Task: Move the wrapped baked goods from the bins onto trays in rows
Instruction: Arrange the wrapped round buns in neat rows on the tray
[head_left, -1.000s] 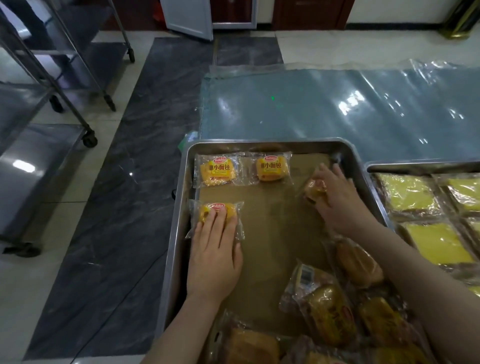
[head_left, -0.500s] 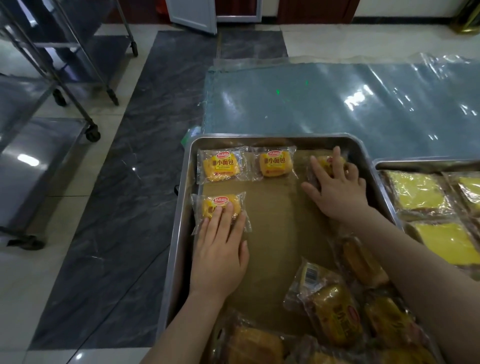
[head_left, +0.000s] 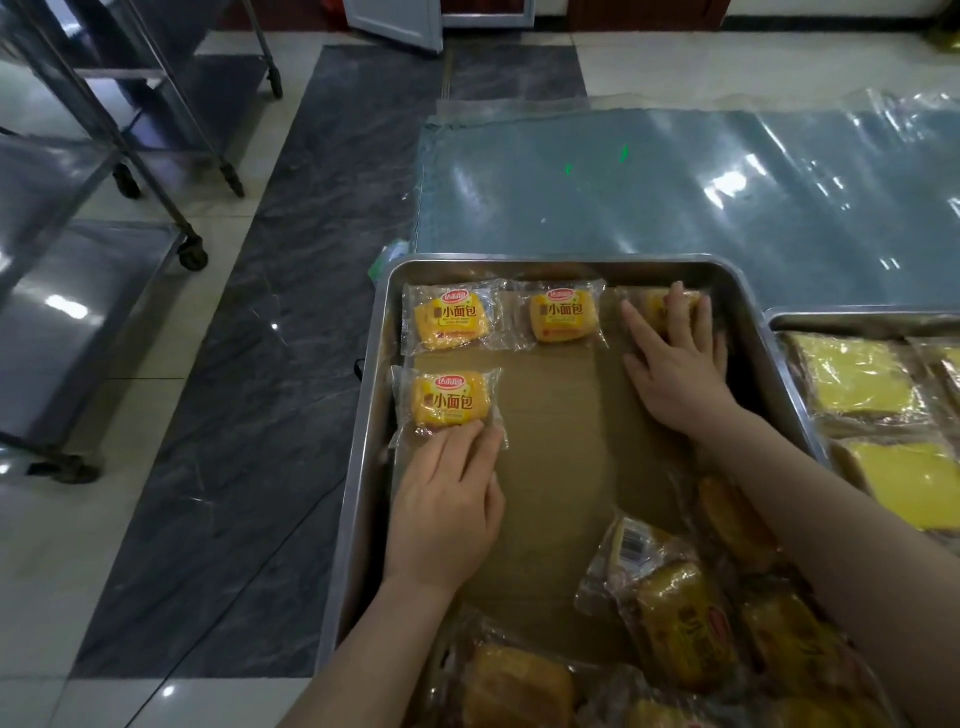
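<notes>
Wrapped bun (head_left: 451, 400) at tray (head_left: 358, 467) left wall: light, soft, slippery film. Left hand (head_left: 447, 499) fingers together, flat on its near edge; right hand (head_left: 675, 364) splayed, apparently pressing another.

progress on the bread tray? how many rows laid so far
Early. Two packets lie flat in the far row: one at far left, one beside it. In hand: the right hand presses a third packet into that row; the left hand touches the near edge of the first packet of row two. Left: most of the tray liner is bare, and a loose pile waits at the near end.
</notes>
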